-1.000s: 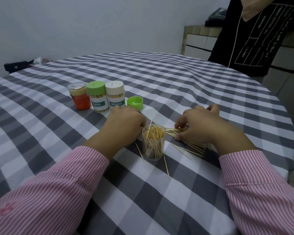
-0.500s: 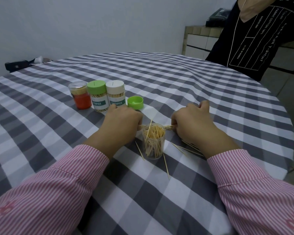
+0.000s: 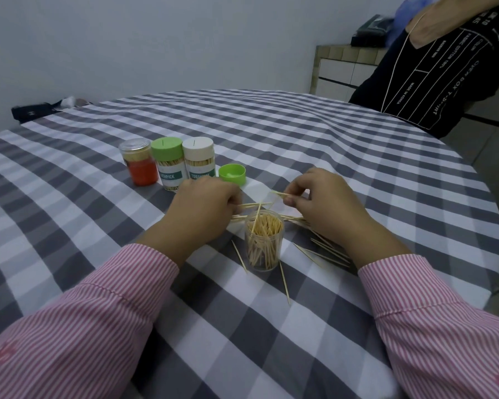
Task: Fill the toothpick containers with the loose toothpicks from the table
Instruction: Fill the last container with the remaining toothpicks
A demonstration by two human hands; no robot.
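Clear open container (image 3: 264, 244) between left hand (image 3: 203, 213) and right hand (image 3: 326, 207)

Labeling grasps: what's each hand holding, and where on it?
Both hands pinch loose toothpicks by their ends: right hand a small bunch, left hand a few.

Round table with a grey-and-white checked cloth (image 3: 271, 133). On it: an open clear container (image 3: 264, 244), three capped containers (image 3: 167, 165), a loose green cap (image 3: 232, 174), and scattered toothpicks (image 3: 323, 250).

Both hands raised, knuckles up — left (image 3: 202, 208) curled, right (image 3: 323, 203) pinching.
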